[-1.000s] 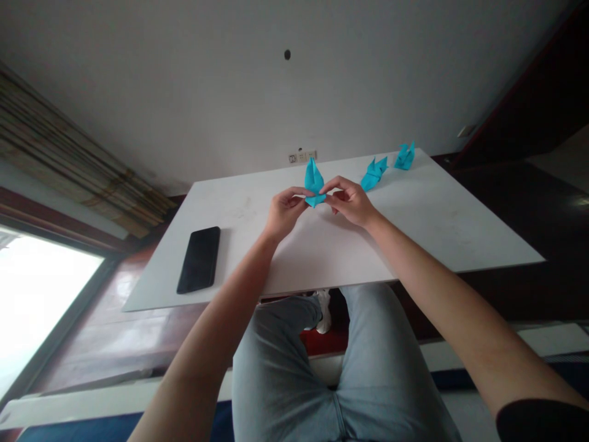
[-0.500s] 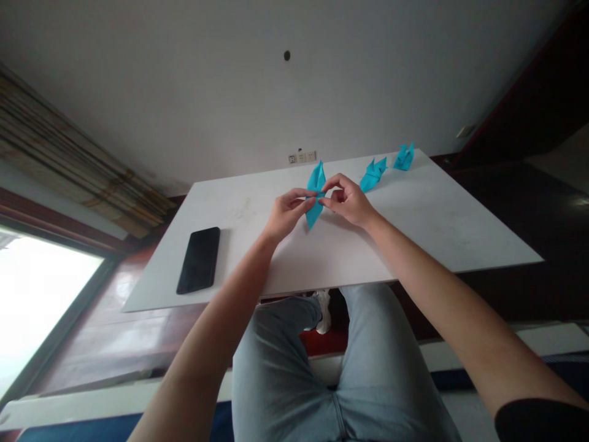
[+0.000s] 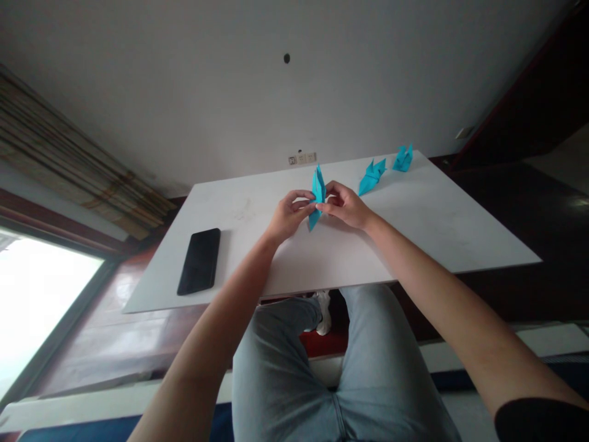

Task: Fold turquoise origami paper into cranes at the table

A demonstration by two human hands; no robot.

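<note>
A blue folded paper [image 3: 318, 183], long and pointed at both ends, stands nearly upright between my two hands above the white table. My left hand [image 3: 289, 215] pinches it from the left side, thumb and fingers closed at its middle. From the right, my right hand [image 3: 345, 205] grips the same paper, thumb on the near face and fingers partly hidden behind it. To the right of that hand lies a blue origami crane [image 3: 372, 176]. Farther back, near the table's far right corner, sits another blue origami crane [image 3: 403, 158].
A black smartphone [image 3: 199, 261] lies on the left part of the white table [image 3: 243, 252]. Behind the far edge rises a grey wall [image 3: 221, 92] with power sockets [image 3: 302, 159]. My legs [image 3: 280, 368] are under the near edge. A curtain [image 3: 73, 153] hangs at left.
The folded paper has turned from showing its broad face to a narrower, more edge-on view. The fingers of my right hand have shifted behind it, with the thumb in front.
</note>
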